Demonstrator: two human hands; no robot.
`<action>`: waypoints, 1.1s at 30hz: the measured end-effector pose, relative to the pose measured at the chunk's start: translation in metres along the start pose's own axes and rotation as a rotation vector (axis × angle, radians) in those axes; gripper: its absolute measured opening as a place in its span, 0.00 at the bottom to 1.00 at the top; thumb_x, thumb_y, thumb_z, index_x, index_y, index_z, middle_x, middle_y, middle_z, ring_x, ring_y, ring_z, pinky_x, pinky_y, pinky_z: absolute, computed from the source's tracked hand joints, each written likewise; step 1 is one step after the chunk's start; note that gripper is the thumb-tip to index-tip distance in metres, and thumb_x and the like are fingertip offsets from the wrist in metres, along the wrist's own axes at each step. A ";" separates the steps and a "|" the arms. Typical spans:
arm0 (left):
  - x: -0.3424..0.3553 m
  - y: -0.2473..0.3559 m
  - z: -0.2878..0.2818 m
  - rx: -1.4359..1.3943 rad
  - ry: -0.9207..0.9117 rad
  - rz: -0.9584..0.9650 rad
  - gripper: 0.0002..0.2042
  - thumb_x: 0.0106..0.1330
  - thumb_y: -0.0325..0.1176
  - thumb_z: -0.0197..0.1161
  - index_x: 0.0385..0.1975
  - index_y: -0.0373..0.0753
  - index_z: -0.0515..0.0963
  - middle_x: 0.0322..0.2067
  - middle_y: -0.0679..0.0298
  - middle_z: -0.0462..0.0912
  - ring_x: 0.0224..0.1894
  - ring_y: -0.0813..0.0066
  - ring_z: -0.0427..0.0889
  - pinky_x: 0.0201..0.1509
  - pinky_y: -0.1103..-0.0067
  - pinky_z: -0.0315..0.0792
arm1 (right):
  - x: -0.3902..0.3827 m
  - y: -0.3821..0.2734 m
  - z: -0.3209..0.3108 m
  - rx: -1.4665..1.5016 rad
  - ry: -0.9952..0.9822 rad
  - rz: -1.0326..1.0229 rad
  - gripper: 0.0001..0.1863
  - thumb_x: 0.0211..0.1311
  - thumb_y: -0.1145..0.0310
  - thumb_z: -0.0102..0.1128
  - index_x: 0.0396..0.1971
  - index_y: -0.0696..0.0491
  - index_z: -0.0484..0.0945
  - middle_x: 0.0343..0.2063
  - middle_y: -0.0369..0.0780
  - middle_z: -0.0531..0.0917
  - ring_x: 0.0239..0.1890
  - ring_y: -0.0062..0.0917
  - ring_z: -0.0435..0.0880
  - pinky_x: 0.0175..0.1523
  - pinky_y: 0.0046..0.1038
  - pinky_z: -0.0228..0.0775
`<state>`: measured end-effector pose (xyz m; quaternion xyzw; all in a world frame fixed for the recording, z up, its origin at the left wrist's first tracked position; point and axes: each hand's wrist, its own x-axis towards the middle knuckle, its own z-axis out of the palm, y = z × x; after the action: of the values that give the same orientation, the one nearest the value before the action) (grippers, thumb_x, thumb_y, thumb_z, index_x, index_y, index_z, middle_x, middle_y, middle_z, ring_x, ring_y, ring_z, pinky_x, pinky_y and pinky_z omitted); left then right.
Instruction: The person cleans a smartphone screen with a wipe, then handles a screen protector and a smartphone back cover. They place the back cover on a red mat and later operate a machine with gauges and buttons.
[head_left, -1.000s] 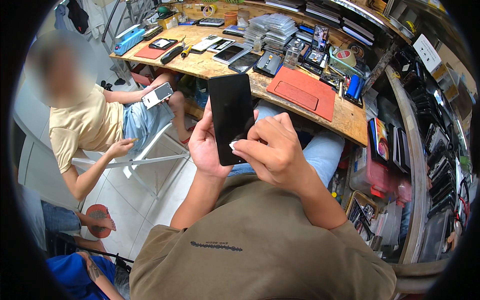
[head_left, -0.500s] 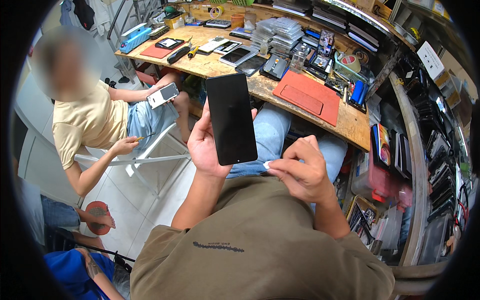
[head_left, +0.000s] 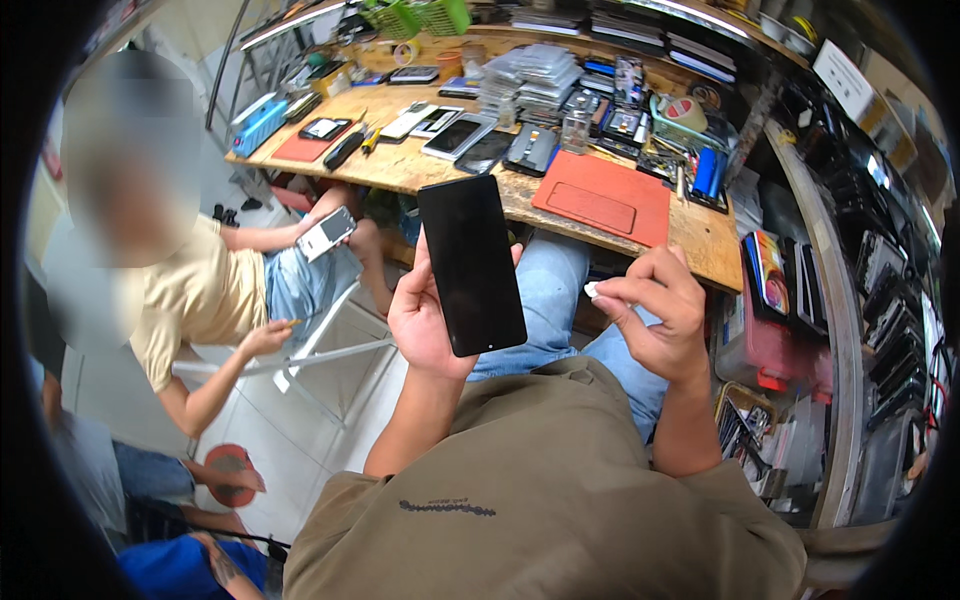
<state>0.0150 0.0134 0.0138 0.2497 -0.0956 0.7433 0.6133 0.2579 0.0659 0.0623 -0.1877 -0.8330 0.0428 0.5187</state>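
A black smartphone (head_left: 472, 265) with a dark screen lies in my left hand (head_left: 425, 325), tilted, its face toward me. My fingers wrap behind it, and some tips show along its right edge. To the right, clear of the phone, my right hand (head_left: 662, 312) pinches a small white wad (head_left: 591, 290) between thumb and fingertips. What the wad is made of is too small to tell. Beyond both hands an orange-red mat (head_left: 605, 195) lies on the wooden workbench (head_left: 395, 170).
On the bench are several phones, a stack of clear plastic cases (head_left: 540, 85), a glass bottle (head_left: 576, 130) and a blue cylinder (head_left: 708, 172). A co-worker at the left holds a phone (head_left: 326, 234) and a thin tool. At the right stands a rack (head_left: 815, 330) packed with parts.
My right hand has moved up and to the right, away from the phone, with the white wad still pinched. The phone sits slightly lower in view, and the whole view has shifted.
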 end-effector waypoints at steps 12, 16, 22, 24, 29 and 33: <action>0.093 -0.029 -0.053 -0.164 0.271 -0.204 0.24 0.81 0.38 0.42 0.70 0.33 0.69 0.71 0.45 0.71 0.74 0.39 0.66 0.81 0.48 0.55 | -0.029 0.061 -0.044 -0.142 0.143 0.471 0.12 0.48 0.80 0.79 0.35 0.55 0.90 0.28 0.35 0.78 0.31 0.24 0.74 0.37 0.27 0.65; 0.125 -0.038 -0.080 -0.218 0.227 -0.252 0.24 0.81 0.39 0.43 0.71 0.35 0.68 0.72 0.46 0.69 0.75 0.38 0.65 0.81 0.48 0.56 | -0.014 0.073 -0.064 -0.372 0.234 0.361 0.10 0.53 0.82 0.76 0.36 0.58 0.89 0.28 0.36 0.77 0.34 0.26 0.75 0.41 0.28 0.69; 0.179 -0.058 -0.112 -0.310 0.302 -0.255 0.24 0.81 0.37 0.43 0.70 0.34 0.69 0.71 0.47 0.70 0.75 0.45 0.65 0.83 0.48 0.51 | 0.075 0.082 -0.119 -0.778 0.716 -0.376 0.09 0.71 0.72 0.61 0.43 0.62 0.80 0.33 0.46 0.78 0.35 0.34 0.77 0.40 0.41 0.70; 0.196 -0.065 -0.118 -0.336 0.286 -0.221 0.23 0.81 0.37 0.42 0.70 0.36 0.71 0.72 0.51 0.71 0.76 0.51 0.66 0.84 0.48 0.46 | 0.113 0.106 -0.114 -1.535 0.762 -0.475 0.07 0.72 0.73 0.60 0.38 0.63 0.80 0.31 0.46 0.80 0.33 0.34 0.79 0.42 0.38 0.74; 0.228 -0.078 -0.129 -0.298 0.212 -0.219 0.23 0.81 0.37 0.42 0.74 0.43 0.67 0.73 0.53 0.69 0.76 0.52 0.66 0.84 0.45 0.47 | 0.133 0.215 -0.053 -0.818 0.393 0.302 0.20 0.63 0.76 0.74 0.55 0.54 0.84 0.43 0.40 0.87 0.39 0.23 0.82 0.48 0.27 0.73; 0.239 -0.081 -0.138 -0.307 0.298 -0.240 0.24 0.81 0.37 0.44 0.74 0.43 0.66 0.73 0.53 0.70 0.75 0.51 0.67 0.84 0.45 0.47 | 0.070 0.217 -0.033 -0.639 0.271 0.554 0.08 0.62 0.81 0.71 0.41 0.58 0.85 0.35 0.39 0.85 0.34 0.23 0.79 0.40 0.27 0.71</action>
<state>0.0281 0.2998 -0.0010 0.0508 -0.0855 0.6703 0.7354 0.3182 0.2882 0.0792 -0.5586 -0.6471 -0.1046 0.5082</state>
